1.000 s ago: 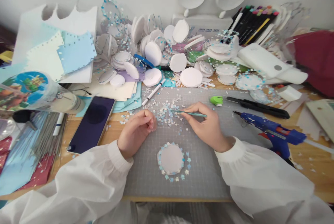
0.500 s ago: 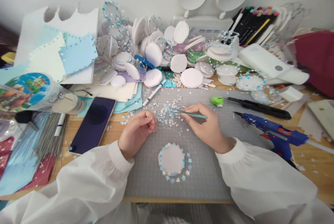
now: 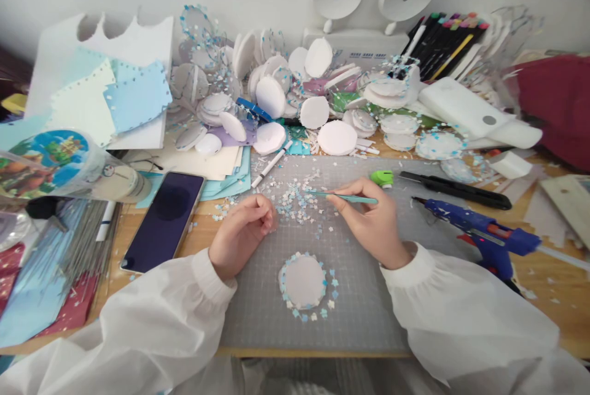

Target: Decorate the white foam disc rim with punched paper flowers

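My right hand (image 3: 371,220) grips teal tweezers (image 3: 353,198) near their back end. The tweezers' tips reach into a scattered heap of tiny pale-blue and white paper flowers (image 3: 297,201). My left hand (image 3: 246,232) rests on the mat just left of the heap, its fingers curled in and nothing visible in them. Nearer to me, between my forearms, lies a white disc (image 3: 303,281) ringed with small blue and white flowers. A loose arc of flowers lies on the mat along its right and lower edge.
Under the work is a grey gridded cutting mat (image 3: 359,321). A blue glue gun (image 3: 483,226), a black cutter knife (image 3: 456,189) and a green cap-like piece (image 3: 382,178) lie to the right. At left are a phone (image 3: 163,220) and thin wires (image 3: 92,247). White discs (image 3: 338,137) crowd the back.
My right hand has shifted slightly to the right with the tweezers, which lie flatter over the heap. My left hand and the ringed disc stay in place.
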Tool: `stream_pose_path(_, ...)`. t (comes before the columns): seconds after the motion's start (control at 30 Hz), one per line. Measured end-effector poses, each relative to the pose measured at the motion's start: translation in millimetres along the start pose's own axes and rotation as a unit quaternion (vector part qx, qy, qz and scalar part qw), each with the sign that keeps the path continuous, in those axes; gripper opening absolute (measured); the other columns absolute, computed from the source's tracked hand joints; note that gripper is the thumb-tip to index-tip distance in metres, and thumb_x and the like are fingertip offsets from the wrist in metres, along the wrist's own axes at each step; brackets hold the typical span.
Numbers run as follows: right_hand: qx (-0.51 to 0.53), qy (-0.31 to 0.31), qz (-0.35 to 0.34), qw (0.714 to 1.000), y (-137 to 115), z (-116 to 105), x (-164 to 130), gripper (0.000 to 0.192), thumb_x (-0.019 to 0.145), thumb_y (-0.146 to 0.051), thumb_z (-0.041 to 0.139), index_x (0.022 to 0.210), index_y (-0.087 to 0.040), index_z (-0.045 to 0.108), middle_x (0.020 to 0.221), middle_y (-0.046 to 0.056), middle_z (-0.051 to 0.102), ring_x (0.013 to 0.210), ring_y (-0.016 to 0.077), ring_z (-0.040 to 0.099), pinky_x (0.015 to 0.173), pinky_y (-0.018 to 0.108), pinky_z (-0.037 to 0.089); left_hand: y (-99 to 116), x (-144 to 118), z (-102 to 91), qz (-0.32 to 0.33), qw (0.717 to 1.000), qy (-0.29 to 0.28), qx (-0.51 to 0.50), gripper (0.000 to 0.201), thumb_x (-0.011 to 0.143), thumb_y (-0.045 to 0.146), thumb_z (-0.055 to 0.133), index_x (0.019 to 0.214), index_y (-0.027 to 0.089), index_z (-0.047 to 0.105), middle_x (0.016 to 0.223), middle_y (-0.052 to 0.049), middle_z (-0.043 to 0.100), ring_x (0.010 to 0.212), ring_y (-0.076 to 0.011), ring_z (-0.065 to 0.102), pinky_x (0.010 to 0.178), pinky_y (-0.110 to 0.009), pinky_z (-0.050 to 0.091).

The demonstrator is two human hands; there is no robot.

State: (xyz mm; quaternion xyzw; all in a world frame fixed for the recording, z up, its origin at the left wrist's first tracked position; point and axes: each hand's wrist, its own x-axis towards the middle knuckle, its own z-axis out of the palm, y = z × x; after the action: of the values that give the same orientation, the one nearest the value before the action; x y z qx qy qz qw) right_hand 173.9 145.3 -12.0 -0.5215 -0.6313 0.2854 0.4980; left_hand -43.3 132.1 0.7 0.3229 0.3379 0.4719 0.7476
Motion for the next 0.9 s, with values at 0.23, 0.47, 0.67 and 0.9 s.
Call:
stream_pose_path(0.23, 0.182, -0.034, 0.126, 0.975, -5, -3, -4, 0.020, 0.074, -0.037, 0.073, 0.070, -0.025, 0.057, 0.065, -0.002, 0.059, 0.063, 0.0165, 0.056, 0.058, 0.032, 0.046, -6, 1, -1.7, 0.001, 0.998, 0.041, 0.054, 0.014, 0.077, 0.027, 0.067, 0.081, 0.014, 0.066, 0.059, 0.002, 0.048, 0.056, -0.0091, 0.041, 0.057, -0.023, 0.032)
stream_pose_path(0.47, 0.261, -0.089, 0.194, 0.942, -16, -1, -15, 0.019, 0.073, -0.033, 0.074, 0.072, -0.024, 0.056, 0.069, -0.003, 0.059, 0.063, 0.0128, 0.052, 0.057, 0.027, 0.042, -8, -2, 0.3, 0.037, 0.982, 0.005, 0.184, 0.016, 0.079, 0.028, 0.069, 0.091, 0.018, 0.072, 0.062, 0.002, 0.052, 0.057, -0.0087, 0.042, 0.055, -0.022, 0.032)
stream_pose_path(0.67, 0.251, -0.107, 0.190, 0.943, -13, -1, -20, 0.017, 0.075, -0.031, 0.073, 0.075, -0.024, 0.058, 0.076, -0.001, 0.063, 0.068, 0.0135, 0.056, 0.060, 0.027, 0.046, -6, -3, 1.8, 0.029, 0.981, 0.008, 0.194, 0.009, 0.076, 0.026, 0.072, 0.077, 0.017, 0.071, 0.064, 0.001, 0.057, 0.056, -0.0076, 0.044, 0.054, -0.020, 0.035)
stream_pose_path(0.9, 0.193, -0.081, 0.133, 0.969, -16, -4, -16, 0.014, 0.078, -0.028, 0.070, 0.076, -0.023, 0.057, 0.074, -0.001, 0.060, 0.069, 0.0133, 0.057, 0.060, 0.027, 0.047, -9, -3, -1.4, 0.035, 0.975, 0.009, 0.218, 0.008, 0.079, 0.022, 0.069, 0.075, 0.016, 0.068, 0.068, 0.001, 0.061, 0.057, -0.0060, 0.046, 0.055, -0.017, 0.037)
